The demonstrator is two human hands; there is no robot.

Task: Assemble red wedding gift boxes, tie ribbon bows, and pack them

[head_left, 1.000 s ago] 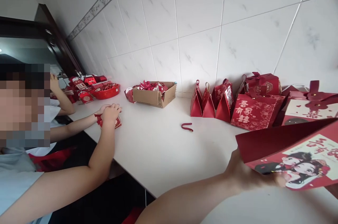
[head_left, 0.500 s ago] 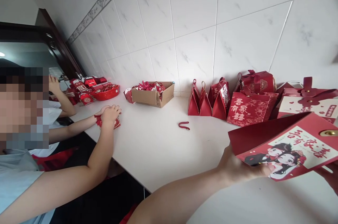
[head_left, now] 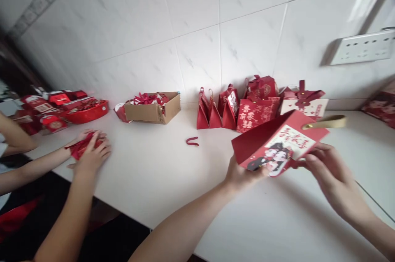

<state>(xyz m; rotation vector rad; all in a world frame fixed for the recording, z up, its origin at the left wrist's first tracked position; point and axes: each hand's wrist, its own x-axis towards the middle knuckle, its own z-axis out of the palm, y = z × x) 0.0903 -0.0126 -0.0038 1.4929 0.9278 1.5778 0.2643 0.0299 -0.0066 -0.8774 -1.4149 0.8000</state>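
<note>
holding, left hand: left hand [head_left: 245,175] grips the lower left of the red gift box [head_left: 285,140], thumb over the printed panel, fingers behind
right hand: right hand [head_left: 331,171] at the box's lower right edge, fingers bent and touching; can't tell if it pinches the edge
gift box: between both hands, tilted, raised over the counter [head_left: 160,159]; open side to the left, cartoon couple and red characters on a pale panel
tan strap: tan strap [head_left: 328,122] sticks out right from a gold rivet [head_left: 308,126] on the gift box
loose strip: dark red curved strip [head_left: 191,143] flat on the counter, left of the left hand, apart from it
by the wall: tent-shaped red boxes [head_left: 203,118] in a row, beside a red patterned box [head_left: 258,114]; box with flower clasp [head_left: 302,97] behind the gift box
carton: cardboard box [head_left: 143,113] holding red pieces [head_left: 149,98]
far left: red basket [head_left: 84,117], filled, among more red boxes [head_left: 52,123]
co-worker: co-worker's hands [head_left: 92,153] around a red item [head_left: 82,147], details blurred
wall: white socket panel [head_left: 359,50], upper right
</note>
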